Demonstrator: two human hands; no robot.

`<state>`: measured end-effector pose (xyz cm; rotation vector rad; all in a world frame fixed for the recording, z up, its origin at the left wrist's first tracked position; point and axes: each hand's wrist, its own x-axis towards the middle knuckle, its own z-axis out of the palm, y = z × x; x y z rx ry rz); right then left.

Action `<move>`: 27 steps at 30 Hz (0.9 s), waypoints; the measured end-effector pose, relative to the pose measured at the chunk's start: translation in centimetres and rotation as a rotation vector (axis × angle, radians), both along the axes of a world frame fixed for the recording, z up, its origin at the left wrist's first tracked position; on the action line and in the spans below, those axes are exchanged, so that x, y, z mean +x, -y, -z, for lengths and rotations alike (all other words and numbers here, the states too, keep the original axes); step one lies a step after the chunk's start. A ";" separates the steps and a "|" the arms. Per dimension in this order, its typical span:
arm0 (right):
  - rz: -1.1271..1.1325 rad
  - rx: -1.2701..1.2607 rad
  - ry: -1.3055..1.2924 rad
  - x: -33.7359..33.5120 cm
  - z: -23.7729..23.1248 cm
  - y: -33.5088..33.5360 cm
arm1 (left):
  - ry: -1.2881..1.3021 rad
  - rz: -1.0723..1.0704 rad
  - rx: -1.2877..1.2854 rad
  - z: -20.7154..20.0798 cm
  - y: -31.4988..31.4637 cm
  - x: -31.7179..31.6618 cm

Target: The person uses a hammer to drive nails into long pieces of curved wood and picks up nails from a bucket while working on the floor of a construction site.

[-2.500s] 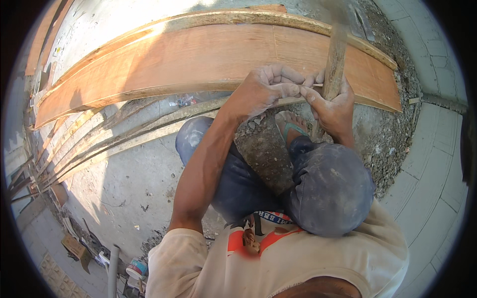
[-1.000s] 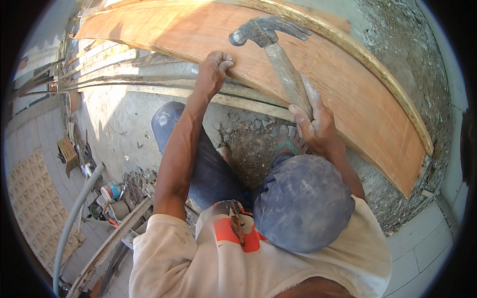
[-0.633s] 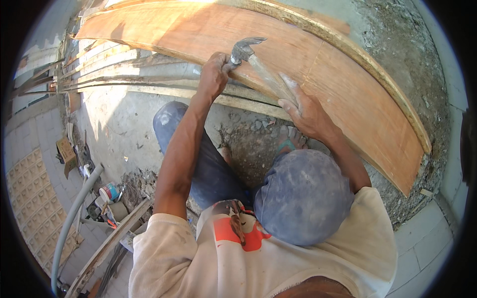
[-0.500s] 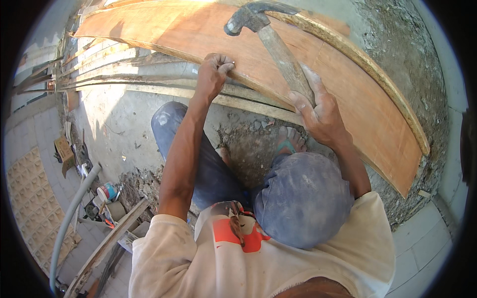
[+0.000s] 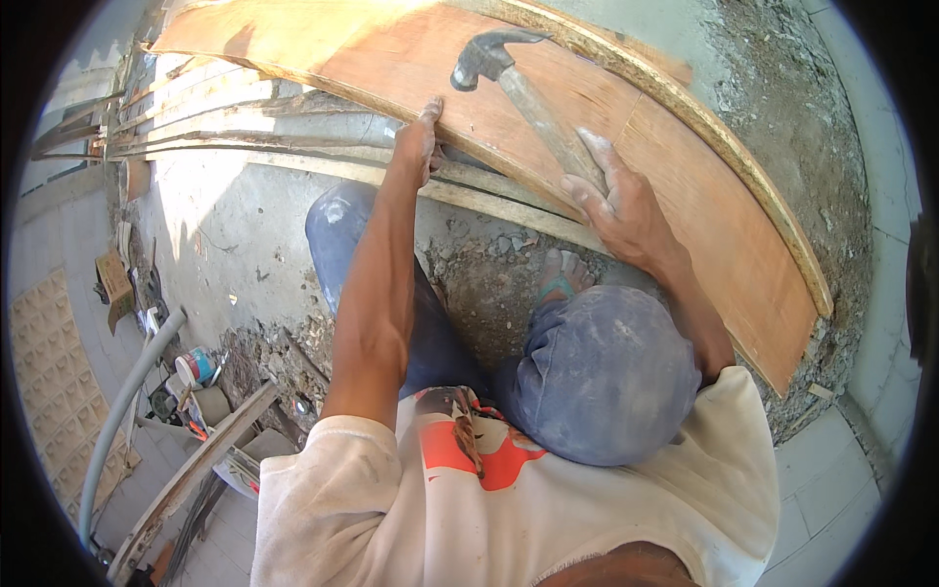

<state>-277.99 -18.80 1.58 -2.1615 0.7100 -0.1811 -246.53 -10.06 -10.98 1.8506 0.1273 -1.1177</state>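
Observation:
My right hand [image 5: 618, 201] is closed round the wooden handle of a claw hammer [image 5: 541, 115]. The dark metal head hangs above a long plywood panel [image 5: 675, 186], claw pointing to the far right. My left hand [image 5: 421, 145] grips the panel's near edge, thumb on the top face and fingers curled beneath, where they are partly hidden. A thick wooden strip [image 5: 753, 166] runs along the panel's far edge, and a thinner one follows the near edge. A tiny speck, too small to name, sits on the panel right of my left thumb.
Long timber strips [image 5: 323, 161] lie under and beside the panel. My knees and a sandalled foot [image 5: 565, 272] are close to its near side. At lower left are a grey pipe [image 5: 127, 396], a small tub [image 5: 196, 366], a wooden plank [image 5: 201, 474] and a cardboard box [image 5: 114, 291].
My left hand has gone from a pinch above the panel's near edge to a grip round that edge. The hammer has come slightly lower and nearer, still in my right hand.

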 end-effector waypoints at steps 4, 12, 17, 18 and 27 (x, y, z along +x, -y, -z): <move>0.338 0.398 0.617 1.9 -6.2 0.2 | 0.001 0.016 -0.030 -0.7 -0.6 0.7; -0.038 -0.053 -0.134 0.1 4.0 -0.6 | -0.031 -0.021 -0.061 0.3 0.6 0.0; 0.302 0.259 0.277 2.3 -4.2 -1.3 | -0.036 0.014 -0.079 1.9 -1.1 1.7; 0.304 0.255 0.271 2.5 -4.3 -1.3 | -0.043 0.016 -0.081 1.6 -0.4 1.2; -0.034 0.102 -0.410 2.7 0.9 -1.0 | 0.000 0.044 -0.037 1.6 -0.6 2.7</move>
